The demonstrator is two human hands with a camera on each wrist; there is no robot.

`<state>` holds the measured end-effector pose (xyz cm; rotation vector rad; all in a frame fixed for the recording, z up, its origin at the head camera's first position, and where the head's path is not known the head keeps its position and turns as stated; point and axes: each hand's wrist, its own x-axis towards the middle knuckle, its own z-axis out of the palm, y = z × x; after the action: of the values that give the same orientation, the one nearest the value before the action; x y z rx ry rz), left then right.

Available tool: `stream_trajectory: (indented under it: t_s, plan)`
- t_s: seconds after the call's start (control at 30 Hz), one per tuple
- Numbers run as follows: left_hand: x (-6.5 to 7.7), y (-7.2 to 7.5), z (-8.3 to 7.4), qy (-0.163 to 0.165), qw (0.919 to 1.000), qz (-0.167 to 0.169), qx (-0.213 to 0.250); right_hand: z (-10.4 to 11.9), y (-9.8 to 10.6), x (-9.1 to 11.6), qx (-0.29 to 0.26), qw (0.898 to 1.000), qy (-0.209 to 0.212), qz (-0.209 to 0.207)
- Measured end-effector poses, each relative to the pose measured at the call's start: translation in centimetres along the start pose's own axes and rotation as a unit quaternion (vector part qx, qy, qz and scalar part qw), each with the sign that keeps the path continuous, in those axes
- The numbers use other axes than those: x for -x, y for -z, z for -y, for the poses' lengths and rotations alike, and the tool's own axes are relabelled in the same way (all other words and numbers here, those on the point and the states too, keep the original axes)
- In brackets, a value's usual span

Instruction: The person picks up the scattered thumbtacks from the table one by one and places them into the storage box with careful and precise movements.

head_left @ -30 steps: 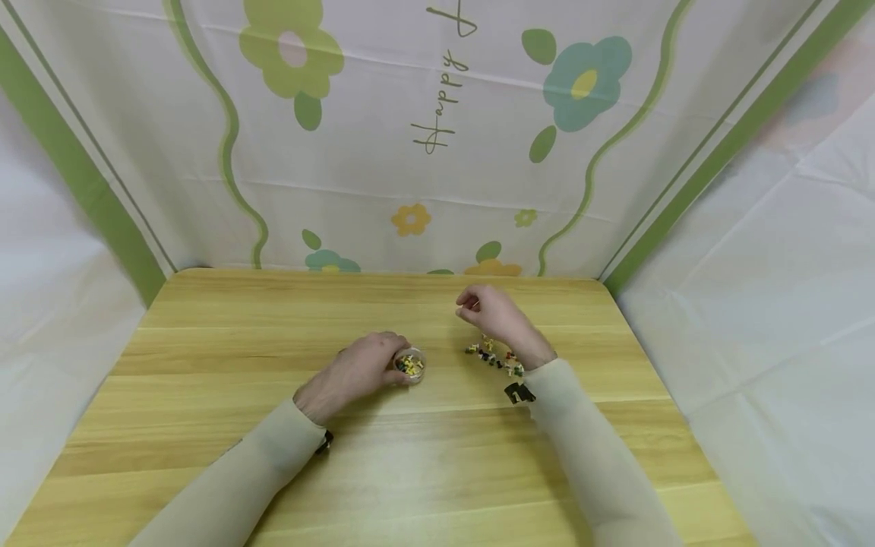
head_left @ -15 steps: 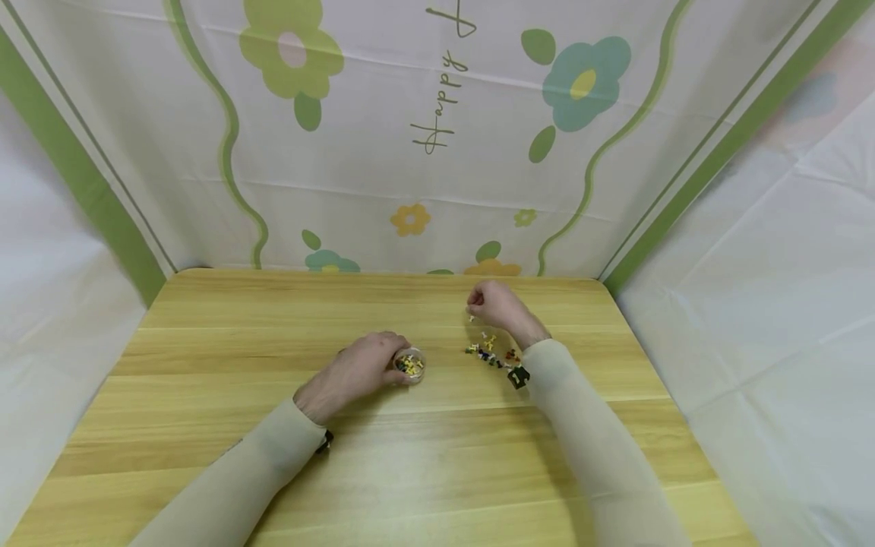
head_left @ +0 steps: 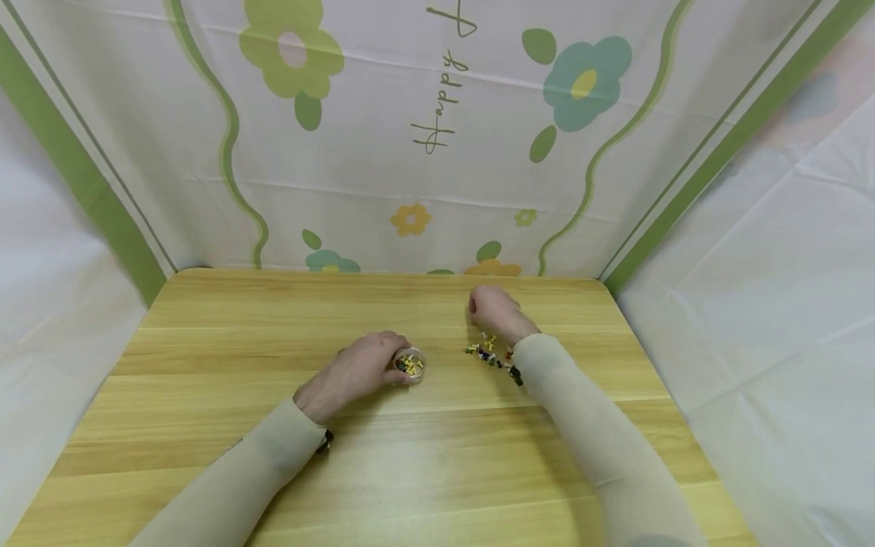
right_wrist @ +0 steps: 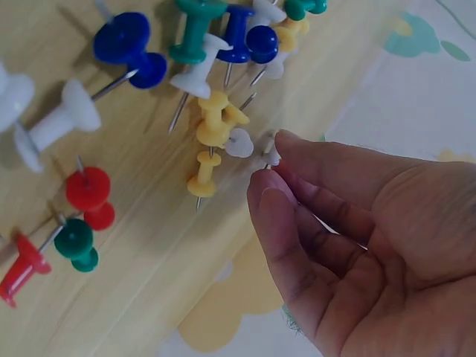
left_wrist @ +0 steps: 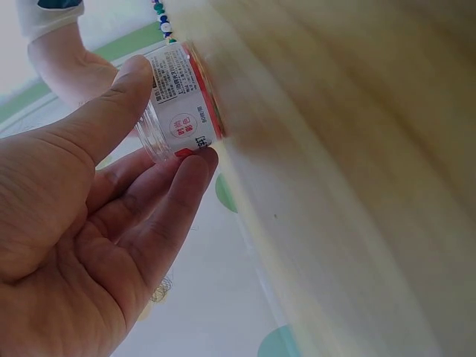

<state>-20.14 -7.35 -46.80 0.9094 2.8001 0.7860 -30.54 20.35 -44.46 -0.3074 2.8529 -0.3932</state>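
Observation:
My left hand (head_left: 365, 363) holds a small clear round jar (head_left: 418, 377) on the table, thumb on one side and fingers on the other. Several yellow and dark push pins (head_left: 410, 366) lie inside it. In the left wrist view the jar's white label (left_wrist: 178, 93) with red and black print shows between thumb and fingers. At the far side of the loose pins, my right hand (head_left: 497, 311) has its fingertips low over the wood. The right wrist view shows a white push pin (right_wrist: 270, 154) pinched between its thumb and fingertips.
Loose push pins lie in a cluster beside and under my right wrist, among them yellow ones (right_wrist: 213, 123), a blue one (right_wrist: 123, 39) and a red one (right_wrist: 88, 187). Beyond the wooden table's (head_left: 410, 471) far edge hangs a flowered cloth (head_left: 383, 152).
My right hand has shifted slightly and its fingertips have lowered to a white pin that lay beyond the cluster half a second ago. The left hand and jar have stayed put.

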Motion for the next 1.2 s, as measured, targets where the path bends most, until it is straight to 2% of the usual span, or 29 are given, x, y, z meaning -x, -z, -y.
stream_trajectory:
  t_s: [0.2, 0.4, 0.53, 0.7, 0.8, 1.2]
  plan:
    - [0.0, 0.0, 0.1, -0.003, 1.0, 0.0, -0.001, 0.3, -0.2, -0.6, 0.024, 0.999, -0.015, 0.02]
    - [0.0, 0.1, 0.0, -0.003, 1.0, 0.002, 0.001, 0.5, -0.2, -0.1, 0.018, 1.0, 0.003, 0.008]
    - [0.1, 0.1, -0.1, -0.001, 1.0, 0.004, 0.004, 0.8, -0.1, 0.6, 0.008, 1.0, 0.028, -0.003]
    - [0.0, 0.1, 0.0, 0.003, 1.0, 0.004, 0.003, 1.7, -0.2, 1.7, 0.038, 0.996, 0.071, -0.029]
    - [0.0, 0.1, 0.0, 0.002, 1.0, 0.004, 0.0, 2.5, -0.4, 2.4, 0.047, 0.995, 0.081, -0.035]
    - [0.1, 0.1, 0.4, -0.016, 0.9998, 0.008, -0.011, 5.2, -1.3, 4.4, 0.022, 0.987, 0.156, -0.046]
